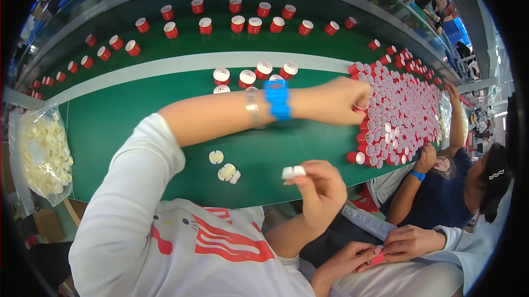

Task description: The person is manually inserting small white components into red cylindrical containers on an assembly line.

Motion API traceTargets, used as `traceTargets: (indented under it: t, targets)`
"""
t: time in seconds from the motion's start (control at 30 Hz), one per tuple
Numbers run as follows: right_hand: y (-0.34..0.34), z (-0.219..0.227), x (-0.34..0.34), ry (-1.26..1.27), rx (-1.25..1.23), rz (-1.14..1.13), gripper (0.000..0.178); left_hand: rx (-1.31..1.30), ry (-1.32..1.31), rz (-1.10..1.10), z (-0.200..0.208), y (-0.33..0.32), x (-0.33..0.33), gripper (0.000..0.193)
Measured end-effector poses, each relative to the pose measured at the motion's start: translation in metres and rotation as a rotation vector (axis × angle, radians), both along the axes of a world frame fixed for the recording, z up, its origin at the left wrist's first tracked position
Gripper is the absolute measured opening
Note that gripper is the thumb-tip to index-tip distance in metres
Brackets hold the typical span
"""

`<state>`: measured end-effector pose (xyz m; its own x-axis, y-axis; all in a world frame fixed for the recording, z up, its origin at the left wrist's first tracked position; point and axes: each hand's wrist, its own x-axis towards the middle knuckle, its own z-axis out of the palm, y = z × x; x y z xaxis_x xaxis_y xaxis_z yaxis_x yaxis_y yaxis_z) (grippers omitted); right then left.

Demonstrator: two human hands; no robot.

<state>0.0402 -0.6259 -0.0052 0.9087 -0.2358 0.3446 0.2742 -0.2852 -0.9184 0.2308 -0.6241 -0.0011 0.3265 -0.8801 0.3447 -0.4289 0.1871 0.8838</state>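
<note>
My left arm, with a blue wristband [277,100], stretches rightward across the green table [127,131]. At the left edge of a dense block of red cups [394,112] with white insides, my left hand [350,100] is closed, its curled fingers around a red cup [361,105] that they partly cover. Near the front edge my right hand [321,189] pinches a small white plastic piece [293,172] between thumb and fingers. Several similar round cream pieces [226,172] lie on the table to its left. Beyond my left forearm stand several red cups [247,79], some partly hidden by the arm.
Rows of red cups [237,23] stand on a green strip past a pale rail [165,64]. A clear bag of cream pieces [47,154] sits at the far left. On the right, co-workers' hands [425,158] are near the cup block; another person's hands [405,243] hold something red.
</note>
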Motion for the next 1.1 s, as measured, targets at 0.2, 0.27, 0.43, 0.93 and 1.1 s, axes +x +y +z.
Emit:
traceTargets:
  t: [0.2,0.27,0.43,0.93,1.1]
  targets:
    - [0.003,-0.003,0.018,0.014,0.463,-0.313,0.013,0.045,0.165,0.023,-0.010,0.102,0.006,0.051]
    - [0.001,-0.006,0.030,0.047,0.522,-0.364,0.015,0.121,0.277,0.019,-0.016,0.120,-0.001,0.050]
    - [0.005,-0.019,0.055,0.072,0.474,-0.376,0.016,0.075,0.053,0.182,-0.034,0.136,-0.006,0.047]
    - [0.025,-0.031,0.080,0.318,0.039,-0.605,0.015,-0.107,-0.266,0.312,-0.045,0.139,-0.009,0.035]
    - [0.034,-0.013,0.080,0.266,0.336,-0.506,0.018,-0.088,-0.243,0.291,-0.046,0.139,-0.009,0.034]
